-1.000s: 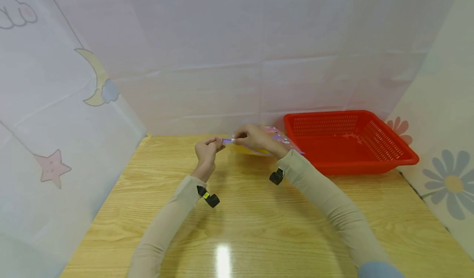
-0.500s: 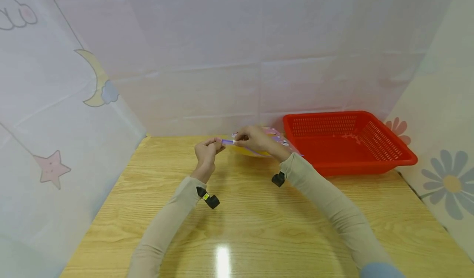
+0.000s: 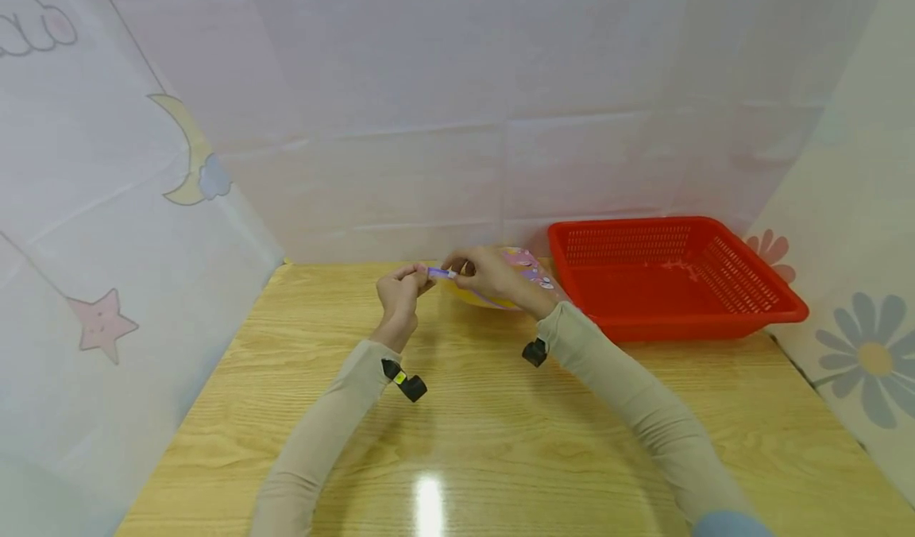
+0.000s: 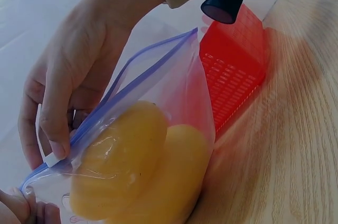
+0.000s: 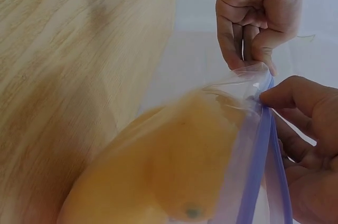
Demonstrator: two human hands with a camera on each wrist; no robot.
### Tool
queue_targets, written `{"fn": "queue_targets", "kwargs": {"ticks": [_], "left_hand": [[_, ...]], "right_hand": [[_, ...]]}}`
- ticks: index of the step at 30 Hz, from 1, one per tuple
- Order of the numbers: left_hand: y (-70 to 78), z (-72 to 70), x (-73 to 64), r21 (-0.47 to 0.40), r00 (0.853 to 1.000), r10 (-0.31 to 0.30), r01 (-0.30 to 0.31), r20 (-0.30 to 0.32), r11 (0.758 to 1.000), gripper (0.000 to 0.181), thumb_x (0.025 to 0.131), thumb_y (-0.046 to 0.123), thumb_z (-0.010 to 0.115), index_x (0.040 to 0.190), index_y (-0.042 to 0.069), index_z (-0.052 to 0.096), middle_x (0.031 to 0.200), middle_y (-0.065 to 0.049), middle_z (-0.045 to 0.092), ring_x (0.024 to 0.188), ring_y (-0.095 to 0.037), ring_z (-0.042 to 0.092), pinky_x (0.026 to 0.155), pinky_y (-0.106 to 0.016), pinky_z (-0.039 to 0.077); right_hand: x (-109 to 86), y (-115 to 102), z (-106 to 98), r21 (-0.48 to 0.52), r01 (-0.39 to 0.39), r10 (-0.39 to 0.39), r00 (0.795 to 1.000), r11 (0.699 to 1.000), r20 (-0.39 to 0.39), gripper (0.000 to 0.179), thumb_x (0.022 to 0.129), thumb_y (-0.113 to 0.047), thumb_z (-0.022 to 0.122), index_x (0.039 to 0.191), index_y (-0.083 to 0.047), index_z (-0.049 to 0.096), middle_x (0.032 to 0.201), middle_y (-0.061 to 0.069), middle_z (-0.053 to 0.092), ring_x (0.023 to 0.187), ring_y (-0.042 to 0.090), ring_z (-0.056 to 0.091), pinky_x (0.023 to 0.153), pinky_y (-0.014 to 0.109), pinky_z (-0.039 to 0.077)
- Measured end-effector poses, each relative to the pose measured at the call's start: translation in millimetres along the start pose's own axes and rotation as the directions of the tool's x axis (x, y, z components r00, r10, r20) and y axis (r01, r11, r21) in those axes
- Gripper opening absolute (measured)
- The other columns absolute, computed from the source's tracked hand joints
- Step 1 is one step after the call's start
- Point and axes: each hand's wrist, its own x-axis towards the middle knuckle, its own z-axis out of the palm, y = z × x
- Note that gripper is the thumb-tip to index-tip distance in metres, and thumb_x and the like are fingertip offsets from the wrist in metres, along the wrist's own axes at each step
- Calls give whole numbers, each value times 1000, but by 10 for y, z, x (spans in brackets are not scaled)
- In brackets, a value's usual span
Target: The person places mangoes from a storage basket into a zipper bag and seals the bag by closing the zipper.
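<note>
A clear slider zip bag (image 4: pixel 193 84) with a purple zip strip and a pink printed side (image 3: pixel 525 263) holds two smooth yellow mango-like fruits (image 4: pixel 124 155). My left hand (image 3: pixel 400 292) pinches the bag's corner at the end of the strip. Just to its right, my right hand (image 3: pixel 493 273) holds the white slider (image 4: pixel 53 159) between thumb and fingers, near that same end. Beyond the slider the bag's mouth gapes, its two purple edges (image 5: pixel 256 171) apart. In the head view my right hand covers part of the bag.
A red slotted plastic basket (image 3: pixel 679 314) stands right of the bag at the back of the wooden table (image 3: pixel 472 426). Behind the table hangs a pale printed sheet (image 3: pixel 400 179). Each wrist wears a small black camera (image 3: pixel 407 382).
The white slider sits slightly farther from my left hand, and my right hand's fingertips reach a little farther left. The bag's front has dropped slightly. My left hand stays in place.
</note>
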Motion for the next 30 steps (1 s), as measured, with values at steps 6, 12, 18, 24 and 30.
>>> {"fn": "queue_targets", "kwargs": {"ticks": [6,12,18,24,30], "left_hand": [[9,20,4,-16,1000,-4,4,-2,1000,20,89,-9,67,106,-20,66,89,-14,68,68,-16,71,78,-33,60],[7,29,3,-9,1000,-2,2,2,1000,9,89,-8,68,95,-13,71,85,-13,68,68,-16,71,76,-33,61],[-1,12,-5,17,1000,-13,12,6,1000,6,90,-4,69,87,-5,74,87,-13,67,68,-17,70,76,-33,61],[13,1,-8,22,1000,-15,14,2,1000,4,89,-6,70,89,-7,73,91,-14,68,68,-16,71,78,-33,60],[14,-1,1,30,1000,-13,13,0,999,10,89,-7,69,98,-12,72,98,-19,68,70,-18,72,77,-32,60]], "right_hand": [[26,21,8,-75,50,-50,999,996,-2,15,84,6,68,95,-3,62,83,6,63,68,17,57,60,27,50],[62,1,-26,-160,128,-120,991,979,62,19,80,3,70,90,-6,56,75,2,55,64,14,50,57,24,43],[71,2,-77,-187,218,-190,969,958,159,19,79,1,69,90,-4,53,69,2,49,58,11,41,54,24,34],[51,-22,-148,-186,193,-154,966,963,206,19,80,1,69,89,-5,53,69,0,47,59,12,42,54,24,34],[25,-77,-216,-158,181,-139,961,971,241,16,81,3,67,88,0,54,68,1,47,59,13,42,54,25,34]]}}
